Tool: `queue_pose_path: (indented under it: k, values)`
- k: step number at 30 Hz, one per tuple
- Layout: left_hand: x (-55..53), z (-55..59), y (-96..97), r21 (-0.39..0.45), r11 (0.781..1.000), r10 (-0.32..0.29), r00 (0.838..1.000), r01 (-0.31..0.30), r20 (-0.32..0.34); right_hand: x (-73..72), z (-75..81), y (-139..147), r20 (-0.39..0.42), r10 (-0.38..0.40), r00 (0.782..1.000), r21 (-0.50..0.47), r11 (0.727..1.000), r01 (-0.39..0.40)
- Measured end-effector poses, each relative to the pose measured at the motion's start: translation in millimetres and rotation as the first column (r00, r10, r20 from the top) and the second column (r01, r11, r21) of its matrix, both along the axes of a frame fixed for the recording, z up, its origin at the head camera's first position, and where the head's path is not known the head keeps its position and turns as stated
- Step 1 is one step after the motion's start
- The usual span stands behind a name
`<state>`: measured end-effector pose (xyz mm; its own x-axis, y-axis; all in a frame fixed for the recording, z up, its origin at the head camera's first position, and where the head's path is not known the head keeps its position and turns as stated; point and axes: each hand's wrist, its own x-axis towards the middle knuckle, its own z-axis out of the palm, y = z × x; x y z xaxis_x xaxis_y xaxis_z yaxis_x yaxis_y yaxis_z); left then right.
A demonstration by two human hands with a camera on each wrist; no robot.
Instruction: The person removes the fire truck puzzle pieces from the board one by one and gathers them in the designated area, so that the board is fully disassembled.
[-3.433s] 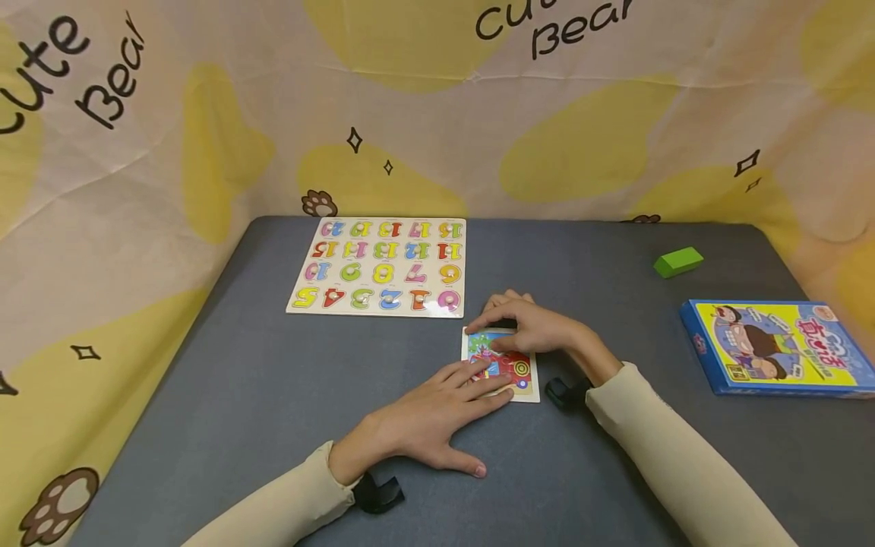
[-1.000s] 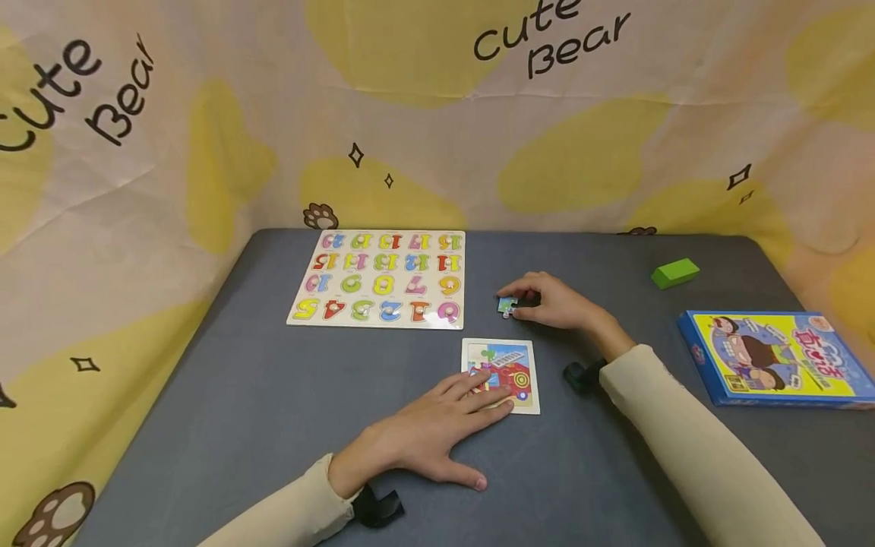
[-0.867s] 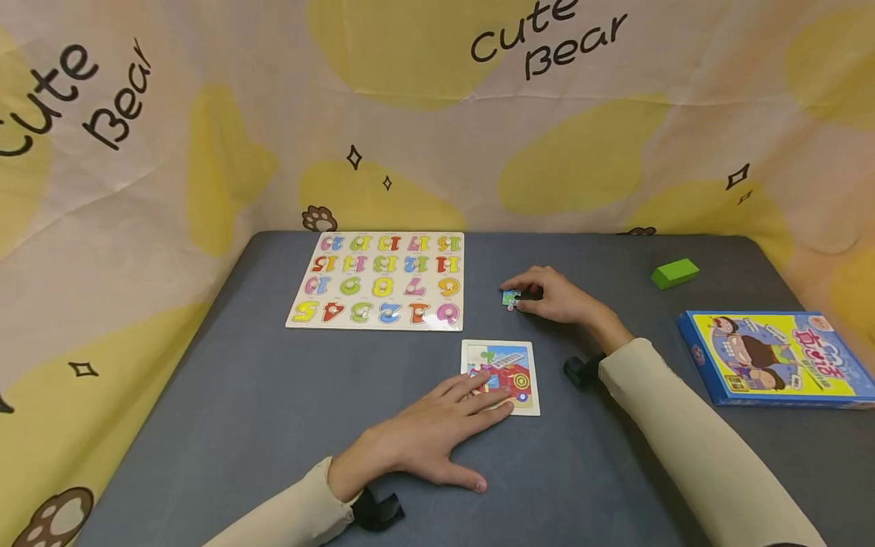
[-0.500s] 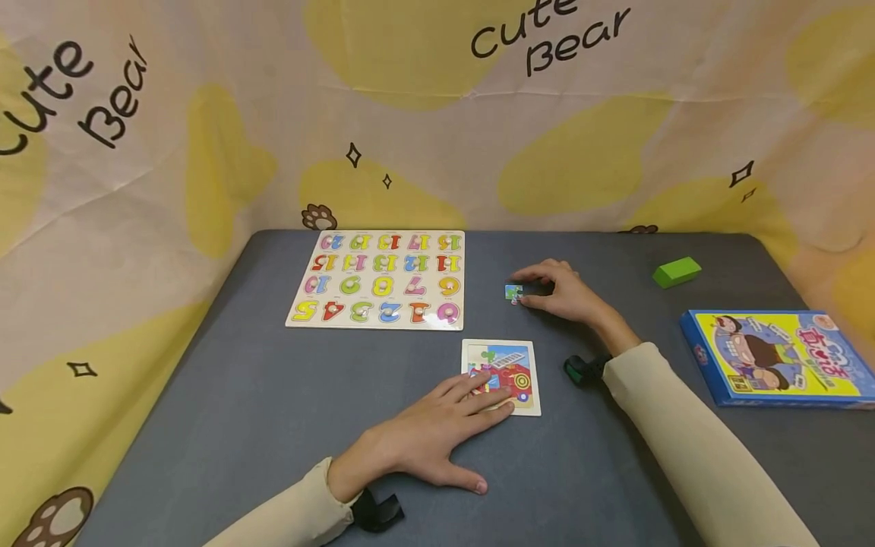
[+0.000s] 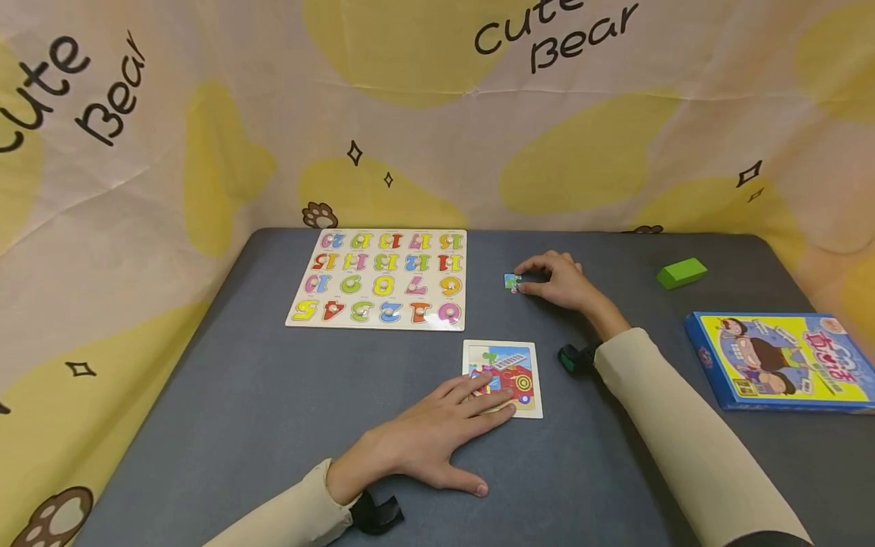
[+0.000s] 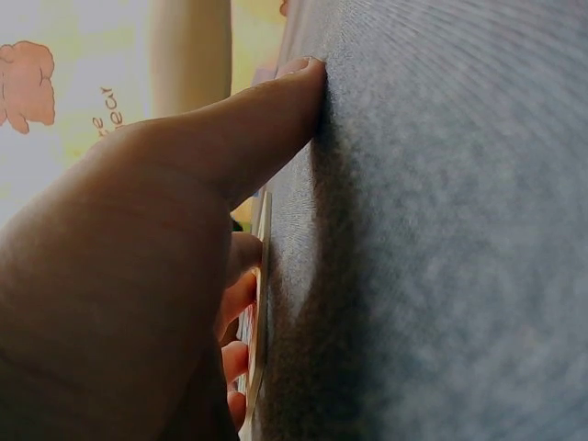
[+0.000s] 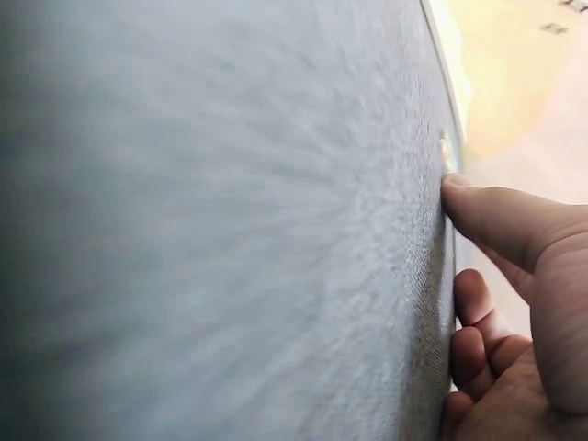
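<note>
A small jigsaw puzzle [image 5: 504, 349] in a white frame, showing a red fire engine with a ladder, lies near the middle of the table. My left hand [image 5: 440, 433] rests flat with spread fingers across its lower left part, hiding some of the picture. In the left wrist view the left thumb [image 6: 276, 115] touches the tabletop and the other fingertips lie on the frame. Farther back, my right hand [image 5: 563, 285] pinches a small blue-green jigsaw piece [image 5: 512, 282] between thumb and index finger, close over the table. The puzzle's upper left corner shows a bare pale patch.
A number board [image 5: 376, 327] with colourful numerals lies at the back left, upside down to me. On the right are a green block [image 5: 682, 273] and a blue-and-yellow box [image 5: 786, 361]. A printed cloth [image 5: 410, 76] hangs behind the grey table [image 5: 239, 425].
My right hand has taken the jigsaw piece from the puzzle's upper left corner and carried it toward the back of the table. The left hand has stayed on the puzzle.
</note>
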<state>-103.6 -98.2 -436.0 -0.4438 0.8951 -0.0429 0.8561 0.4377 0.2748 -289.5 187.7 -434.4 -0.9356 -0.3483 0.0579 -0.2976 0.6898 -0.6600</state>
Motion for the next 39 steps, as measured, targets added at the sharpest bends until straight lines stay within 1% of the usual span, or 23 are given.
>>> queue_pose_path:
  k: [4,7,13,21,24,30,35,37,39]
  values:
    - [-0.1,1.4,-0.3,-0.001,1.000,0.003,1.000,-0.003,0.012,-14.6,0.7,-5,0.028,-0.037,0.999,-0.001,0.999,0.037]
    - [0.6,1.4,0.0,0.001,1.000,0.002,1.000,-0.002,0.008,-21.8,1.1,-9,0.045,-0.060,0.997,0.007,0.998,0.060]
    - [2.3,1.2,0.1,0.005,1.000,-0.009,1.000,0.009,-0.018,-31.4,0.2,-15,0.051,-0.079,0.996,0.017,0.997,0.078]
    - [2.4,3.5,-0.3,0.013,1.000,-0.004,1.000,0.004,0.001,-43.3,-0.1,-23,0.038,-0.108,0.993,0.015,0.994,0.107]
    - [2.3,3.3,-0.9,0.010,1.000,-0.004,1.000,0.004,-0.006,-47.2,0.0,-26,0.040,-0.120,0.992,0.012,0.993,0.120]
    - [2.5,3.0,-0.7,0.011,1.000,-0.007,1.000,0.007,-0.013,-50.3,-1.4,-29,0.030,-0.139,0.990,-0.007,0.990,0.139]
    - [2.9,3.2,0.0,0.016,1.000,-0.007,1.000,0.007,0.007,-48.7,-1.8,-27,0.031,-0.142,0.989,-0.014,0.990,0.143]
    - [2.6,2.7,-0.3,0.021,1.000,-0.007,1.000,0.006,0.012,-48.4,-2.1,-26,0.030,-0.139,0.990,-0.048,0.989,0.140]
    - [2.1,2.0,-0.7,0.024,1.000,-0.005,1.000,0.005,0.012,-46.7,-1.8,-24,0.037,-0.134,0.990,-0.119,0.983,0.137]
